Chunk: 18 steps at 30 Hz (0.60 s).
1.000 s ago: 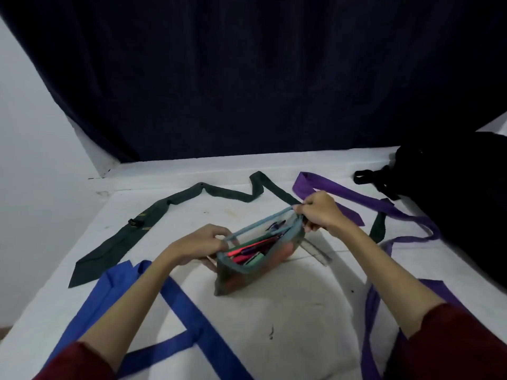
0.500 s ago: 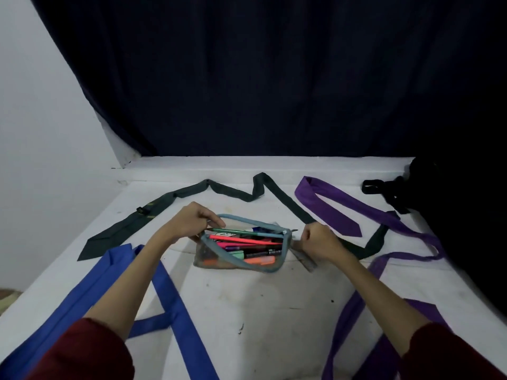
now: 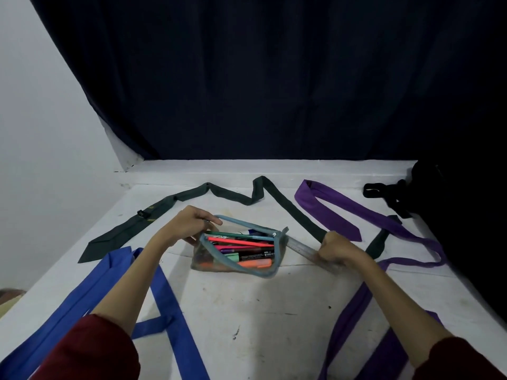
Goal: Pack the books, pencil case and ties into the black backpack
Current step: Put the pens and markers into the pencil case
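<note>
A clear pencil case [image 3: 211, 260] with a blue zip rim lies unzipped on the white table, full of coloured pens. My left hand [image 3: 189, 224] pinches its left rim. My right hand [image 3: 338, 249] grips a clear ruler [image 3: 300, 246] lying just right of the case. A dark green tie [image 3: 175, 200] snakes along the back, a purple tie [image 3: 348, 209] lies at the right, and a blue tie [image 3: 164, 300] runs under my left arm. The black backpack [image 3: 466, 215] sits at the far right, mostly in shadow. No books are in view.
The white table [image 3: 247, 311] ends at a raised ledge [image 3: 247, 171] at the back, under a dark curtain [image 3: 274, 78]. A white wall [image 3: 41, 133] stands on the left. The backpack's strap [image 3: 384, 189] lies on the table near the purple tie.
The pencil case, held up tilted a second ago, now lies flat and unzipped. My right hand left the zip end and moved right to grip the ruler.
</note>
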{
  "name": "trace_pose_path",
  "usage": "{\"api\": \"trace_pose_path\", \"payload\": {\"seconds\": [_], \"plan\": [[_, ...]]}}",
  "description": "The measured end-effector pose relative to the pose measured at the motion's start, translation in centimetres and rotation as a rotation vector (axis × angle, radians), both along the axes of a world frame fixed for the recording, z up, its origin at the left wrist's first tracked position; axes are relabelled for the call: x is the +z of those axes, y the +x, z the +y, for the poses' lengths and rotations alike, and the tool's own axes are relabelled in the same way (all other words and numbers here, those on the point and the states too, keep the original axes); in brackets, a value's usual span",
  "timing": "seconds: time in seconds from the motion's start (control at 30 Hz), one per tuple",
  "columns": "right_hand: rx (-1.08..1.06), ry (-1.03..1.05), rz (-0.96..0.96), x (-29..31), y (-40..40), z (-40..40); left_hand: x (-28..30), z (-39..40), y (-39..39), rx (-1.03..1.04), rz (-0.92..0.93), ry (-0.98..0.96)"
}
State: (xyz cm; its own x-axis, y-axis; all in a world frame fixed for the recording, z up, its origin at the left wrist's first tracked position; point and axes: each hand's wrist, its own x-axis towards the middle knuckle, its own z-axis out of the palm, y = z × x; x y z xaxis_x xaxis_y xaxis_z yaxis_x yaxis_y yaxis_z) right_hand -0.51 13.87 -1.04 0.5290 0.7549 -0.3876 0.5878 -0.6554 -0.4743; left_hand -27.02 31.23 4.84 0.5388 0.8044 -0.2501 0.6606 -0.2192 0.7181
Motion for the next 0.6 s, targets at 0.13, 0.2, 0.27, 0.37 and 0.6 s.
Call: {"api": "trace_pose_path", "payload": {"seconds": [0.13,0.2,0.27,0.37,0.6], "plan": [[-0.061,0.021,0.075,1.7,2.0,-1.0,-0.3,0.2,-0.1,0.003,-0.009,0.003],[-0.128,0.138,0.067,2.9,2.6,-1.2,-0.4,0.3,-0.1,-0.002,-0.002,0.002],[-0.174,0.319,0.012,4.2,2.0,-0.9,-0.4,0.2,0.0,-0.012,0.022,0.012],[-0.152,0.568,0.222,6.5,-1.4,0.4,-0.4,0.1,0.0,-0.029,0.038,0.006],[0.264,0.376,-0.248,5.8,-7.9,3.4,-0.2,-0.1,-0.6,-0.08,0.018,-0.022]]}}
